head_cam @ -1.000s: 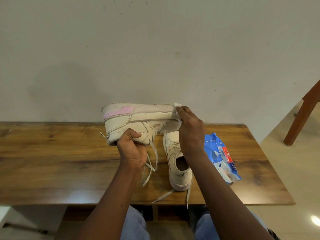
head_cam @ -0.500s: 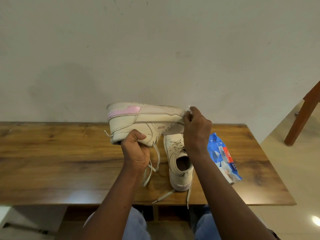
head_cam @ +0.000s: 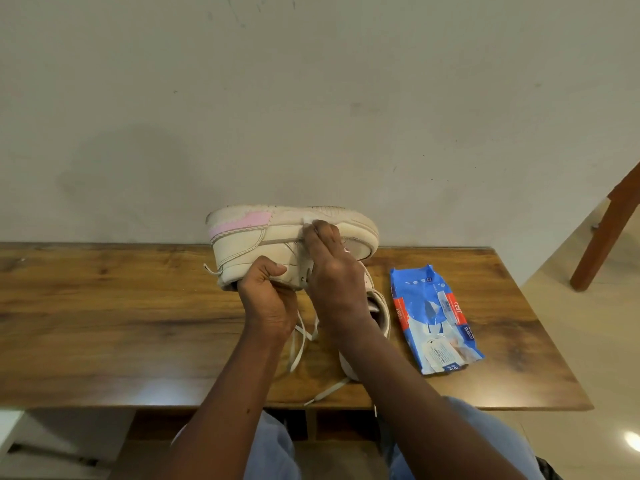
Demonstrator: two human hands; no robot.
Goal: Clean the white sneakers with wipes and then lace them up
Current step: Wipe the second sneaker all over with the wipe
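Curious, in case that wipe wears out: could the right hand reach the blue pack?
Probably yes: the pack lies uncovered on the table right of the right hand, though that hand pinches a wipe.

Two white sneakers, folks: the raised sneaker (head_cam: 249, 244) is up above the table (head_cam: 104, 306), sole to the ceiling, and the second sneaker (head_cam: 379, 306) is on the table, half hidden behind an arm. Two hands above the table: left hand (head_cam: 268, 299) gripping the raised sneaker, right hand (head_cam: 332, 271) pinching one wipe (head_cam: 307, 221) against it. One blue wipes pack (head_cam: 433, 317) on the table's right part. One table. One chair leg (head_cam: 602, 244) beyond the table's right end. Loose laces (head_cam: 299, 344) over the table's near edge, too tangled to count.
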